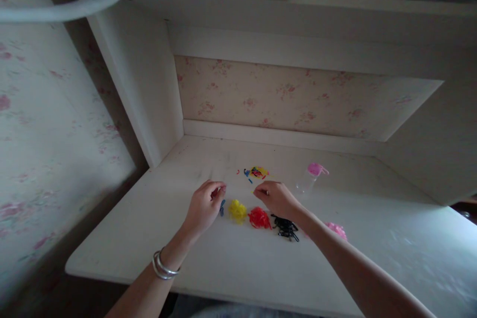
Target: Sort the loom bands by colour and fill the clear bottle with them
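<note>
My left hand [204,204] is closed in a pinch above the table, beside a small blue pile of rubber bands [222,207]; what its fingertips hold, if anything, I cannot make out. Facing it, my right hand [275,196] pinches a small yellow rubber band [253,191]. In front of the hands lie a yellow pile of rubber bands [237,210], a red pile [260,217] and a black pile [285,227]. A pink pile [336,230] is partly hidden by my right forearm. Behind the hands lies a mixed-colour heap [257,172].
A clear container with a pink lid [316,169] stands at the back right on the white table [231,263]. White side panels and an overhead shelf [298,20] enclose the back. A white curved tube [82,7] crosses the upper left.
</note>
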Demonstrator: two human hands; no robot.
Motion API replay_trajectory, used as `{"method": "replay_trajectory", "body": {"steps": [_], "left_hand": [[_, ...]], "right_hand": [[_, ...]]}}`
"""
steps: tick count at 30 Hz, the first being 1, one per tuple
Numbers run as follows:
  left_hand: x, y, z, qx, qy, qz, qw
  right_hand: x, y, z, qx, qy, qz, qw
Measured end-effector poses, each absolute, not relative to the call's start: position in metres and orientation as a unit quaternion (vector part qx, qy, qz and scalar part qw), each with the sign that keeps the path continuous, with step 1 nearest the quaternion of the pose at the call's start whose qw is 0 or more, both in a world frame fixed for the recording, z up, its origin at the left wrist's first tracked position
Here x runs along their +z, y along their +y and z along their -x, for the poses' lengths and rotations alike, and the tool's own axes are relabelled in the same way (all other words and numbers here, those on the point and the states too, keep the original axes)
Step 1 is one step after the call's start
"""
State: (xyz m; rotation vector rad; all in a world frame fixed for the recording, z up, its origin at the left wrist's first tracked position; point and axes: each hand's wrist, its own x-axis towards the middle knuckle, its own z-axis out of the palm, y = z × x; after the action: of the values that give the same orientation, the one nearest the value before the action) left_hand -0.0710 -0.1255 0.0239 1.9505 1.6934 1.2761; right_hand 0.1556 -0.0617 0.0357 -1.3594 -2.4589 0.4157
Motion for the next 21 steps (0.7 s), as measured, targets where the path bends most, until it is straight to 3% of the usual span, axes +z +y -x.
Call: {"method": "replay_trajectory", "body": {"steps": [4, 10, 15, 21], "left_hand": [[0.021, -0.124, 0.072, 0.438, 0.583, -0.672, 0.129], [0.020, -0.124, 0.073, 0.433, 0.586, -0.673, 0.127], [0.020, -0.124, 0.072, 0.425, 0.586, -0.679, 0.122], [0.015, -0.119, 0.066, 0.395, 0.587, -0.696, 0.122]], "right_hand": [[0.037, -0.083, -0.127, 0.174, -0.883, 0.413, 0.143], [0.031, -0.084, -0.116, 0.148, -0.878, 0.443, 0.105], [0.046, -0.091, -0.138, 0.157, -0.855, 0.466, 0.166], [0.047, -0.134, -0.196, 0.208, -0.769, 0.522, 0.305]]}}
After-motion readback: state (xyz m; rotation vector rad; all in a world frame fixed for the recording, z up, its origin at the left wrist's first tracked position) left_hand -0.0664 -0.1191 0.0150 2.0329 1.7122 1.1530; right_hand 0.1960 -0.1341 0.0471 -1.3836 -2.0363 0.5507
